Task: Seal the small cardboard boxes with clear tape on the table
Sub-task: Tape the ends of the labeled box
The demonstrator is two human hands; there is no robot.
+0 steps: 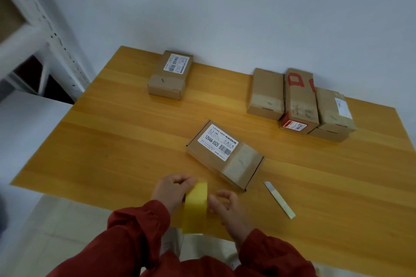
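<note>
Yellowish tape roll, taped labelled box

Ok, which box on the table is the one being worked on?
On the wooden table, look just beyond the left hand and right hand holding the yellowish tape roll. The nearest cardboard box lies alone, askew, with a big white barcode label and clear tape across one end.

six cardboard boxes, one tape roll, one blade
</note>
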